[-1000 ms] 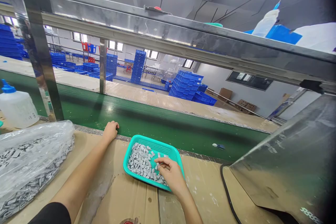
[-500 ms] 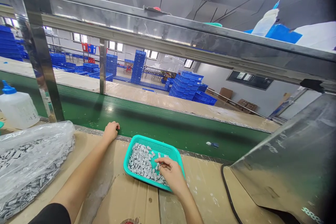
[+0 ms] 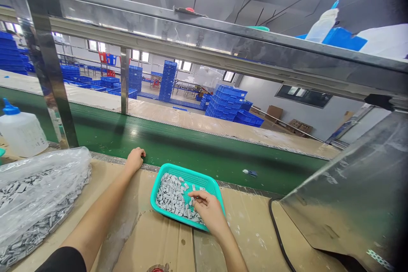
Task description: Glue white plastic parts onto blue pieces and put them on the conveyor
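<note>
Right hand (image 3: pixel 208 211), bottom centre, fingertips pinched into grey parts (image 3: pixel 172 197) in the teal tray (image 3: pixel 208 185); can't tell if it has one. Left hand (image 3: pixel 134 159) loosely curled on the conveyor edge (image 3: pixel 105 160), holding nothing. Tray mostly full, bagged parts (image 3: pixel 35 204) lower left untouched, so early going.

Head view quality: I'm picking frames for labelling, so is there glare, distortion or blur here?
Head view: wide-angle bending curves the steel shelf rail; glare on the clear plastic bag; right corners darken; the right hand and grey parts in the teal tray stay sharp.
</note>
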`<state>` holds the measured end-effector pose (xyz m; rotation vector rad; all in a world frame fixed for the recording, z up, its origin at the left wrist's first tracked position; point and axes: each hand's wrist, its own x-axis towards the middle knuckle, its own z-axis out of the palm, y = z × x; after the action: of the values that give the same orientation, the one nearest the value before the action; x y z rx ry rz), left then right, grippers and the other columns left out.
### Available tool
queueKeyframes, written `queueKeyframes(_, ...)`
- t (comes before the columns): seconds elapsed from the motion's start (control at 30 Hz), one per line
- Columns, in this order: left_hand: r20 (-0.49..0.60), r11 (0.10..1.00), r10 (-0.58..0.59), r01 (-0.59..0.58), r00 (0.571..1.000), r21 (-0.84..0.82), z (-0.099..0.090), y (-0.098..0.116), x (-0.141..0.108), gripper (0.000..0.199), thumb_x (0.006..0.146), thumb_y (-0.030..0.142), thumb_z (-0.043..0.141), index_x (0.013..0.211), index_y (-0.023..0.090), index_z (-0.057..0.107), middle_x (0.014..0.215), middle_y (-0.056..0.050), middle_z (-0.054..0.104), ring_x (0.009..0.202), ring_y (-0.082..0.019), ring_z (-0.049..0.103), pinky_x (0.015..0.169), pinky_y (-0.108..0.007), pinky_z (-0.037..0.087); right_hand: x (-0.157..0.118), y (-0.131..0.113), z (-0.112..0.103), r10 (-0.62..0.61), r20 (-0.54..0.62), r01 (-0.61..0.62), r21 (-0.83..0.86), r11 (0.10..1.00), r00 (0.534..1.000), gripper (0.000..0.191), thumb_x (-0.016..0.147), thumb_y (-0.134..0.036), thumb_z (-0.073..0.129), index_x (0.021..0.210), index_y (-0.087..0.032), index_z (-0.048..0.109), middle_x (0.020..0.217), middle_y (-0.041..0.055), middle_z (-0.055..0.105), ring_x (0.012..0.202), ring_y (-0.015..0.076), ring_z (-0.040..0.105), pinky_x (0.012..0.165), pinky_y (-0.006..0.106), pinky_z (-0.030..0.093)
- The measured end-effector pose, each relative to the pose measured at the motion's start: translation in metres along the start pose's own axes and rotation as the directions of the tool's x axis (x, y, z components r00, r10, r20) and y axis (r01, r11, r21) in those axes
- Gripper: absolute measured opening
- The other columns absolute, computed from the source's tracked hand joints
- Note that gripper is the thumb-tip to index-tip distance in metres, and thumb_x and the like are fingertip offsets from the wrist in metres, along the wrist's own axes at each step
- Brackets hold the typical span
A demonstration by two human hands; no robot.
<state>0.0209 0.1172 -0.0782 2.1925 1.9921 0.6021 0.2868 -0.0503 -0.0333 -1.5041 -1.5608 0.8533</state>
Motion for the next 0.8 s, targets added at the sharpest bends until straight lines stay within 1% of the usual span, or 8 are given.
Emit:
queueKeyframes(0.1, 0.003, 1.0, 0.005, -0.005, 1.0, 0.011, -0.001, 0.001, -0.001, 0.018, 0.083, 0.026, 0.048, 0.093, 0.013, 0.056, 0.098, -0.006, 0.056, 0.089, -0.016, 0.054, 0.077, -0.036, 0.046, 0.0, 0.0, 0.0, -0.005, 0.002, 0.005, 0.001, 1.0, 1.0, 0.028, 0.061, -0.017, 0.045, 0.078, -0.013, 0.066, 0.077, 0.0051, 0.054, 0.053, 0.0113, 0.047, 0.053, 0.025, 0.042)
queueKeyframes(0.43, 0.036, 0.997, 0.043, -0.045, 0.998, 0.061, -0.006, 0.008, -0.005, 0.019, 0.083, 0.027, 0.048, 0.092, 0.012, 0.056, 0.093, -0.005, 0.057, 0.084, -0.016, 0.055, 0.073, -0.034, 0.047, 0.001, 0.009, 0.001, -0.019, 0.003, 0.019, 0.009, 1.0, 1.0, 0.028, 0.061, -0.018, 0.044, 0.078, -0.014, 0.065, 0.072, 0.0036, 0.051, 0.056, 0.0119, 0.047, 0.053, 0.024, 0.041)
queueKeyframes(0.67, -0.037, 0.995, -0.01, 0.014, 0.999, 0.096, -0.004, 0.01, -0.006, 0.021, 0.083, 0.028, 0.048, 0.096, 0.012, 0.053, 0.096, -0.006, 0.055, 0.085, -0.016, 0.054, 0.073, -0.035, 0.047, 0.001, 0.005, 0.001, -0.012, 0.002, 0.012, 0.005, 1.0, 1.0, 0.026, 0.061, -0.018, 0.046, 0.077, -0.014, 0.066, 0.07, 0.0032, 0.051, 0.055, 0.0115, 0.047, 0.05, 0.023, 0.04)
queueKeyframes(0.8, -0.045, 0.995, 0.002, 0.002, 0.999, 0.099, -0.005, 0.01, -0.007, 0.021, 0.083, 0.028, 0.048, 0.096, 0.012, 0.054, 0.095, -0.006, 0.055, 0.085, -0.016, 0.054, 0.073, -0.035, 0.046, 0.001, 0.004, 0.002, -0.011, 0.0, 0.011, 0.01, 1.0, 1.0, 0.026, 0.061, -0.018, 0.045, 0.077, -0.014, 0.066, 0.07, 0.0031, 0.051, 0.056, 0.0121, 0.048, 0.052, 0.024, 0.042)
